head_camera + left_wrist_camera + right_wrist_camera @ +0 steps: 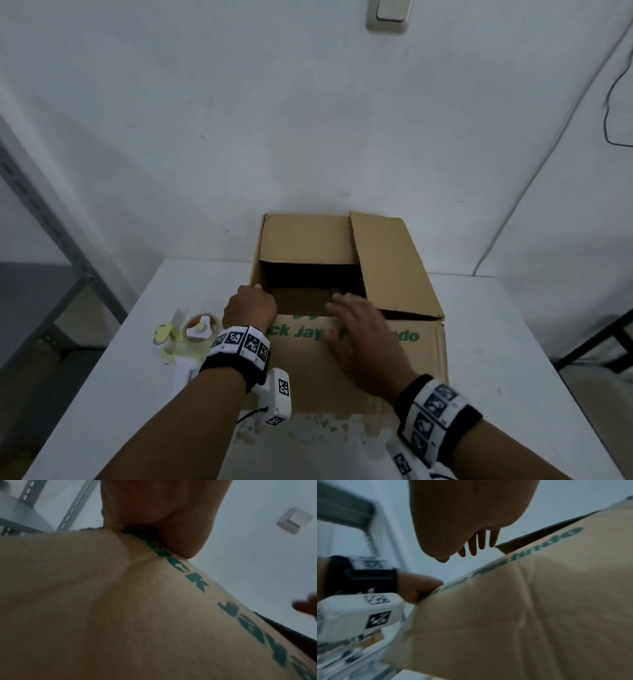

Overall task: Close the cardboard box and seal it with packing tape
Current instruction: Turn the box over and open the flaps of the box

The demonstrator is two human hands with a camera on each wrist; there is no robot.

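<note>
A brown cardboard box [394, 267] stands open on the white table [513, 342]. Its back flap leans inward and its right flap slants over the opening. The near flap [308, 370], printed with green letters, faces me; it fills the left wrist view [120, 615] and the right wrist view [522, 615]. My left hand [251, 305] grips that flap at the box's near-left corner, fingers hidden behind the edge. My right hand [356, 325] hovers above the flap's top edge with straight, spread fingers [481, 540], holding nothing. A yellow tape dispenser [197, 330] lies left of the box.
A grey metal shelf frame [34, 205] stands left of the table. On the wall behind are a light switch [390, 13] and a black cable [609, 102] at the right. Flaky patches [308, 428] mark the table's near side.
</note>
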